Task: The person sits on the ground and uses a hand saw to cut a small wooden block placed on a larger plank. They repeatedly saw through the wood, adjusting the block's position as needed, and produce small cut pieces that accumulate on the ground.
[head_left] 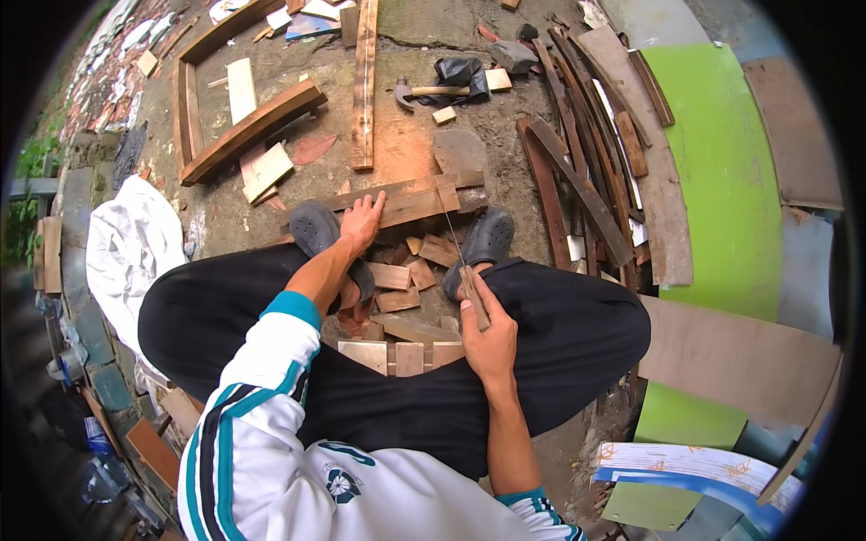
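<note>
My right hand (490, 334) is closed around the wooden handle (474, 298) of a handsaw. The saw's thin blade (452, 227), seen nearly edge-on, reaches away to a wooden plank (410, 206) and meets it near its right end. My left hand (363, 222) grips the plank left of its middle, its fingers laid across the wood. The plank lies crosswise in front of my feet, between and just beyond my dark clogs (488, 242). Short wooden offcuts (394, 300) lie between my feet, below the plank.
Ahead lie a claw hammer (433, 91), a black plastic bag (462, 72) and a long wood strip (364, 86). A wooden frame (248, 129) stands far left, near a white cloth (135, 257). Stacked dark strips (577, 135) and a green board (713, 153) lie right.
</note>
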`<state>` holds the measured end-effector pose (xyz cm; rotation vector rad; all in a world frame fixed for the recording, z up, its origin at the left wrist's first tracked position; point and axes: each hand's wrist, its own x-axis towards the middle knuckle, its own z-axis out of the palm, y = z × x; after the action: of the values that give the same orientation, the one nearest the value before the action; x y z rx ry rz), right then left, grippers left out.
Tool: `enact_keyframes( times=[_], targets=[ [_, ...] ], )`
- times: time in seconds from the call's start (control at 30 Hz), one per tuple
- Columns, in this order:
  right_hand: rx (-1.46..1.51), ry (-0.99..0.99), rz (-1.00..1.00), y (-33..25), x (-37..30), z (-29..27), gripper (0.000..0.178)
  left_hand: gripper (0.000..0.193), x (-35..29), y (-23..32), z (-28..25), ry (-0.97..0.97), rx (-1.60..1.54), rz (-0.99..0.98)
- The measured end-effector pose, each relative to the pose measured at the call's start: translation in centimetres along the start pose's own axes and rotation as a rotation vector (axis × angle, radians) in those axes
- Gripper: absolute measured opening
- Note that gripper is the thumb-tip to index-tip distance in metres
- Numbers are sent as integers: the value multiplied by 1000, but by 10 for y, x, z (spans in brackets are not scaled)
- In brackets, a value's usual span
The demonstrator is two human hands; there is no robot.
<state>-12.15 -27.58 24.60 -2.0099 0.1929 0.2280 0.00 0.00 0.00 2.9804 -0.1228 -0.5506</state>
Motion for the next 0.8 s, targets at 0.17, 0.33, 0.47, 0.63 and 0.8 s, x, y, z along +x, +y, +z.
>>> enact_keyframes(
  times=[0.17,0.33,0.47,0.63,0.8],
  targets=[
    [5,-30,19,3,-15,-12,44,70,-3,1,-4,-117,-50,28],
    [33,17,35,-7,16,-4,46,91,43,-9,-60,-208,16,67],
    [21,38,-8,-8,31,15,44,111,64,-19,-71,-204,-16,55],
    [48,4,-40,-5,49,34,46,121,74,-35,-60,-195,-57,37],
    [25,-19,14,8,45,31,45,110,74,-40,-51,-235,-10,114]
  ],
)
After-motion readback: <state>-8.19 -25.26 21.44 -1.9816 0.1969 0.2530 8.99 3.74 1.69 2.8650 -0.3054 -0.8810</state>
